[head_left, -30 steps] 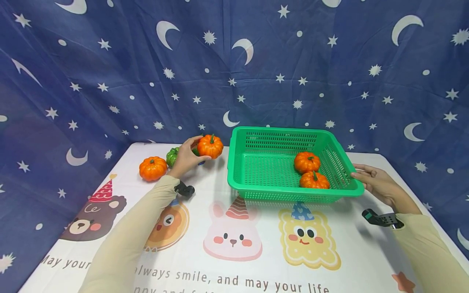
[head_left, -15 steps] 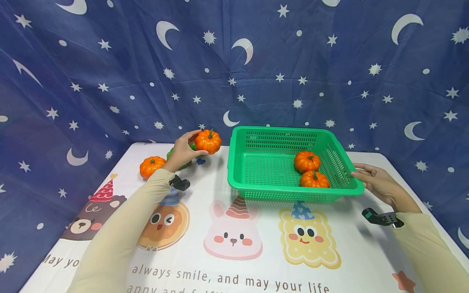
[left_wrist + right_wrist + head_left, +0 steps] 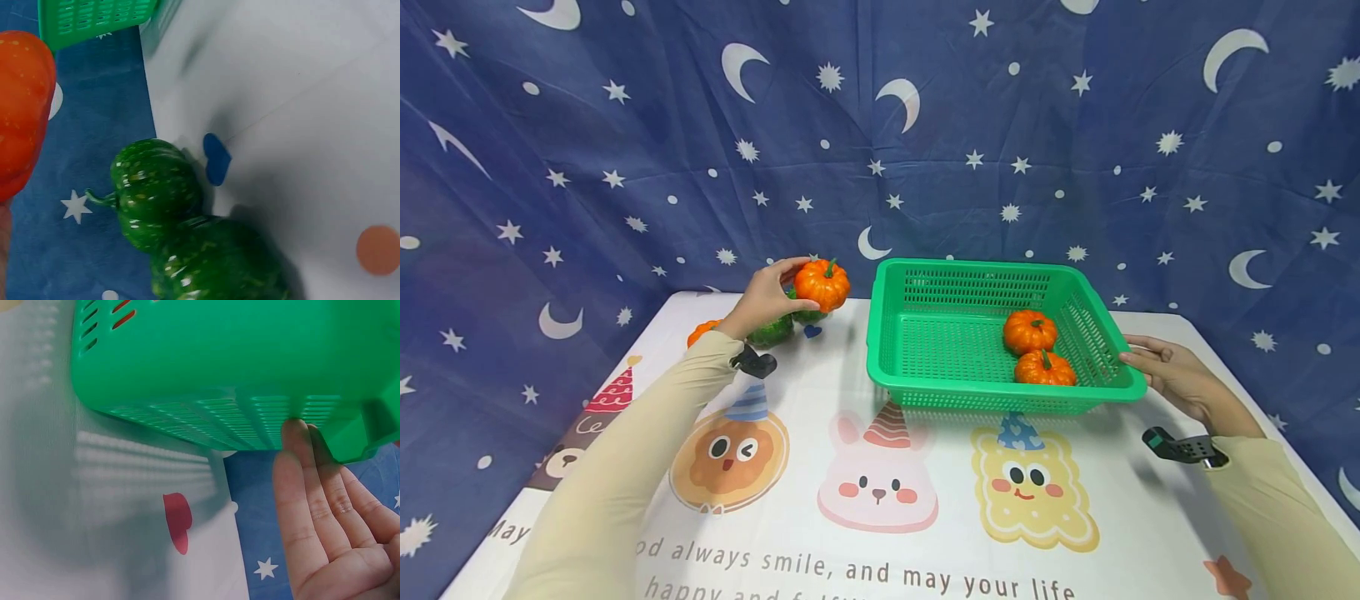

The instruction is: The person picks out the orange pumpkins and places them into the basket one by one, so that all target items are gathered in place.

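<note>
My left hand (image 3: 767,298) holds an orange pumpkin (image 3: 822,285) with a green stem, raised left of the green basket (image 3: 985,389). In the left wrist view this pumpkin (image 3: 24,112) shows only in part, at the left edge. Below the hand, two green pumpkins (image 3: 156,187) sit side by side on the table. Another orange pumpkin (image 3: 702,332) lies partly hidden behind my left forearm. Two orange pumpkins (image 3: 1030,332) rest in the right part of the basket. My right hand (image 3: 1180,379) pinches the basket's right rim; in the right wrist view its fingers (image 3: 319,506) touch the outer wall.
A white cloth printed with cartoon figures covers the table (image 3: 925,467). Behind it hangs a dark blue curtain (image 3: 820,125) with moons and stars, close to the basket's back side. Both wrists wear black camera mounts (image 3: 1183,447).
My left hand has lifted the orange pumpkin a little and shifted it slightly left, uncovering the green pumpkins while the forearm covers more of the left orange one. My right hand and the basket stay put.
</note>
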